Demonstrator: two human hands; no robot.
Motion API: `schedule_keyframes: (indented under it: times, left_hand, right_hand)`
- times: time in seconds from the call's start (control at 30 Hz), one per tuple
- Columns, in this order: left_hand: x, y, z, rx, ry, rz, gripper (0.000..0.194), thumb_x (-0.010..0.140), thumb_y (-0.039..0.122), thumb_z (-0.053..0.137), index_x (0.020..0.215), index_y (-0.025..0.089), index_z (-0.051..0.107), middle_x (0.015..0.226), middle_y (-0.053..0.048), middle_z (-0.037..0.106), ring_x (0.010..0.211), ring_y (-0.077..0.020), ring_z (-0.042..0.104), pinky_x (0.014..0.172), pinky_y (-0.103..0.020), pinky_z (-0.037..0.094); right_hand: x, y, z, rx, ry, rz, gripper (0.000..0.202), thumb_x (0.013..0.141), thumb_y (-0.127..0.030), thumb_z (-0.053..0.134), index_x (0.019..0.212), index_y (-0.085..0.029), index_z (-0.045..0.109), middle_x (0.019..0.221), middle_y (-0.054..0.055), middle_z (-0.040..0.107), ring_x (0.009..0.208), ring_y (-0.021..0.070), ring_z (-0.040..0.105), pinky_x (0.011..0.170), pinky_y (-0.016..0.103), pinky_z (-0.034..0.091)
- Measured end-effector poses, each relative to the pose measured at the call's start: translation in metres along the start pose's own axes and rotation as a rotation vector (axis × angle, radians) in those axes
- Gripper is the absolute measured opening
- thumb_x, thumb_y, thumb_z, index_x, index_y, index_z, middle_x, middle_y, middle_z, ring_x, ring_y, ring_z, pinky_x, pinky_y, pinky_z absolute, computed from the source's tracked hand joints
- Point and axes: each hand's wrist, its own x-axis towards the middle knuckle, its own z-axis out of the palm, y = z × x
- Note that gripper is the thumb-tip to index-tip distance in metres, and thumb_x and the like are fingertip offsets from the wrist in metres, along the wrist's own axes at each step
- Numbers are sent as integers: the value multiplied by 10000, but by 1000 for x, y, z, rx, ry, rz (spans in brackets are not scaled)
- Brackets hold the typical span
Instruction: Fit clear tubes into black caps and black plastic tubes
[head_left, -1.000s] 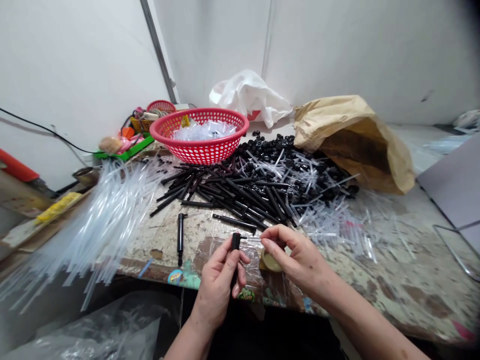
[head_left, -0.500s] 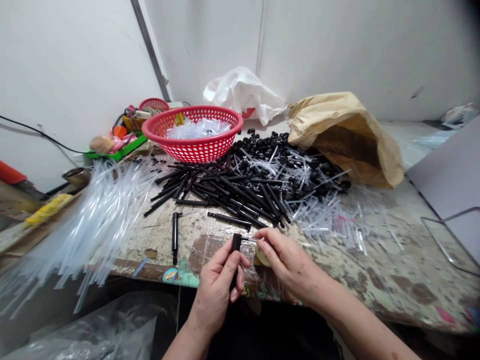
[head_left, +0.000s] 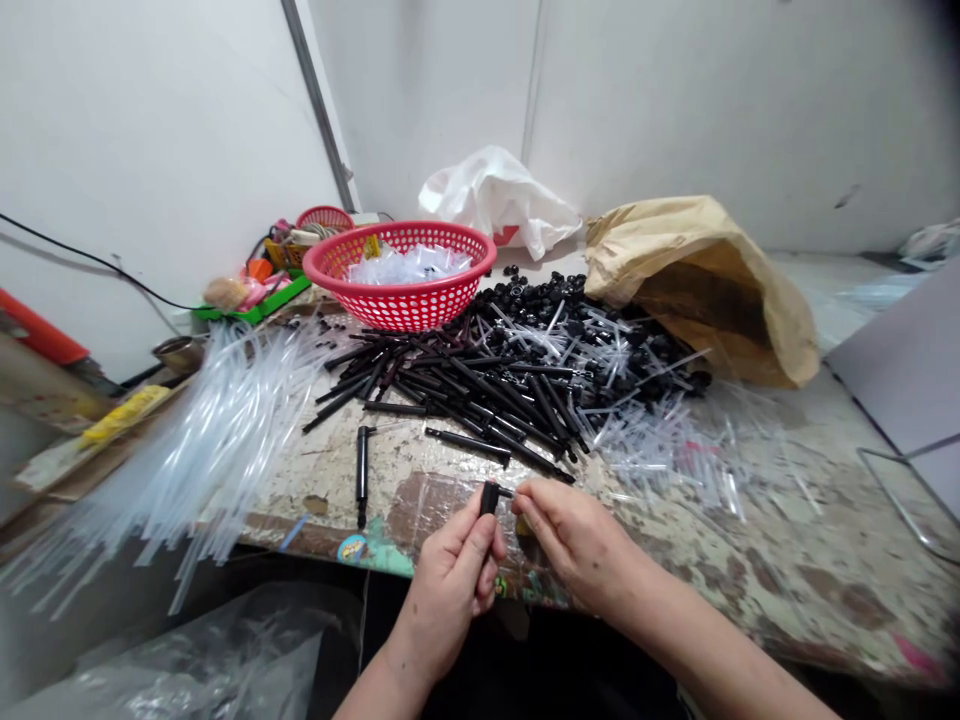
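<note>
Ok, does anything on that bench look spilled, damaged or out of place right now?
Yes. Small black caps and short clear tubes lie strewn loose from the mouth of the tipped brown paper bag. The tabletop paint is badly flaked. One black tube lies apart from the black tube pile.

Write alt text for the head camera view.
Two bare hands meet at the table's near edge: the left hand grips a black tube while the right hand pinches a thin clear piece at its tip. Behind lie piled black tubes, clear straws, a red basket and a brown paper bag.
</note>
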Motion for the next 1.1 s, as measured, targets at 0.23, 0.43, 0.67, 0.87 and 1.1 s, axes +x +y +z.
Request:
schedule_keyframes:
  times: [0.23,0.43,0.67,0.87,1.1]
  left_hand:
    - [2,-6,-13,-59,80,40,341,802,440,566,1030,187,577,671,48,446,414,-7,272,339,-123,195]
    - [9,1,-56,169,430,201,473,778,485,559,1124,163,558,718,7,549,469,-59,429,388,-165,358]
    - [51,10,-115,719,648,319,546,800,410,476,1250,103,508,822,-99,647,747,-224,620,707,-367,507]
    - [71,18,-123,1180,816,733,562,808,357,491,1253,16,473,1185,-252,518,1156,-361,458,968,-525,361]
    - [47,30,-44,1284,284,1170,692,821,230,568,1424,215,230,1383,-143,408,1259,-276,400,1034,-434,350]
  right_hand:
    - [18,-7,20,-30,22,-52,313,922,-250,273,724,-172,502,641,38,558,577,140,503,555,247,364]
    - [70,3,20,-173,-127,-6,307,931,-270,336,911,-193,632,863,60,621,827,172,545,724,281,388]
    - [108,17,33,-527,-179,64,116,749,-171,570,753,-145,683,961,141,608,967,293,497,739,371,353]
    - [115,26,-2,-428,-62,154,264,889,-262,425,1090,-194,583,971,69,648,905,197,565,766,315,377]
    - [56,-4,-31,11,-75,-9,156,810,-215,547,930,-173,638,881,42,658,801,147,582,712,245,418]
